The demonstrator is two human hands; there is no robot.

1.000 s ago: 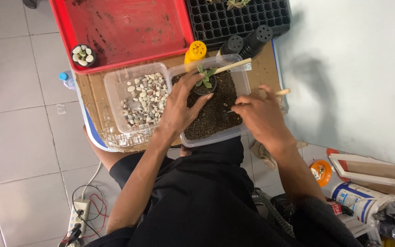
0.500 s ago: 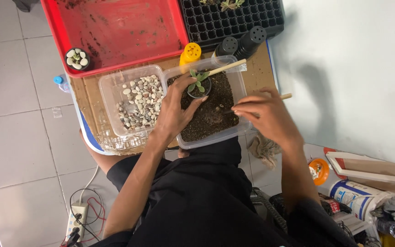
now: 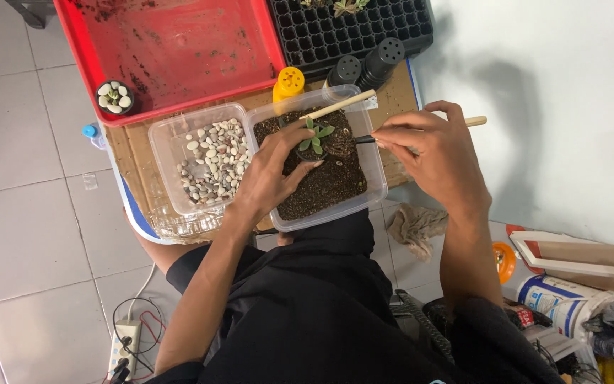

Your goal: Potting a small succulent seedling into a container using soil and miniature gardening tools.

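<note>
My left hand [image 3: 273, 171] grips a small black pot [image 3: 314, 151] holding a green succulent [image 3: 315, 135], over a clear tub of dark soil [image 3: 325, 181]. My right hand [image 3: 431, 153] holds a small wooden-handled scoop [image 3: 364, 140], whose dark tip sits at the pot's right rim. A wooden stick [image 3: 337, 105] rests across the tub's far edge. A second clear tub of pale pebbles [image 3: 211, 162] stands to the left.
A red tray [image 3: 172, 50] with a small pebble-topped pot [image 3: 114, 97] and a black seedling tray [image 3: 349, 25] lie at the far side. A yellow cap [image 3: 288, 83] and two black pots [image 3: 364, 65] stand behind the tubs. Power strip [image 3: 126, 341] on the floor, clutter at right.
My right hand lifted the scoop out of the soil and brought it up to the pot's rim. My left hand kept holding the pot, shifting slightly.
</note>
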